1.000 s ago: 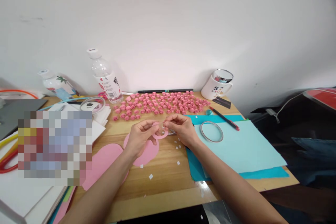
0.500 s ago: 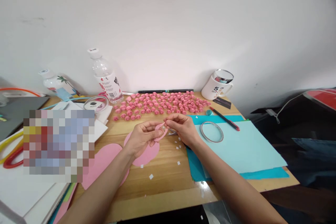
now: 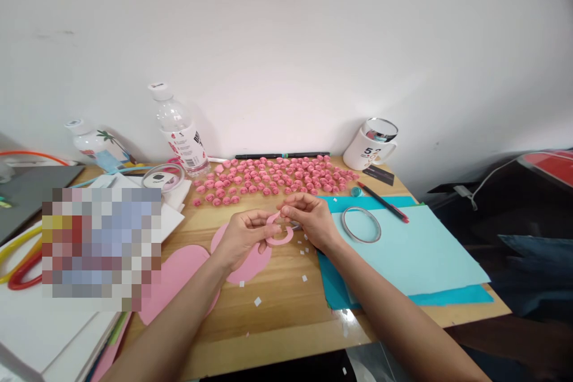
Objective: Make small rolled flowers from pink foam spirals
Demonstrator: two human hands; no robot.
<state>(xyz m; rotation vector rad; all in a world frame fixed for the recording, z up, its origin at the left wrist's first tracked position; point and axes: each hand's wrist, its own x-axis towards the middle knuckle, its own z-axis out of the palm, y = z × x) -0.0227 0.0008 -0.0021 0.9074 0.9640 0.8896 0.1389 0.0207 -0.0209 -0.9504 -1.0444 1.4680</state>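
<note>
Over the middle of the wooden desk (image 3: 286, 316), my left hand (image 3: 242, 237) pinches the left side of a small pink paper ring (image 3: 280, 236). My right hand (image 3: 308, 216) has its fingertips pinched together at the ring's upper edge; whether a tiny piece sits between them I cannot make out. Under my left hand lies a pink paper disc (image 3: 250, 259), and a larger pink shape (image 3: 172, 277) lies to its left. Small white paper bits (image 3: 257, 301) are scattered around the hands.
Several small pink paper roses (image 3: 268, 179) fill the back of the desk. A tape ring (image 3: 360, 224) lies on light blue paper (image 3: 416, 250). A red pen (image 3: 382, 203), white mug (image 3: 369, 146), two bottles (image 3: 179, 128) and stacked white boards (image 3: 45, 322) surround the work area.
The pink ring was tilted on edge half a second ago and now faces up flat again. Both hands stayed in nearly the same place.
</note>
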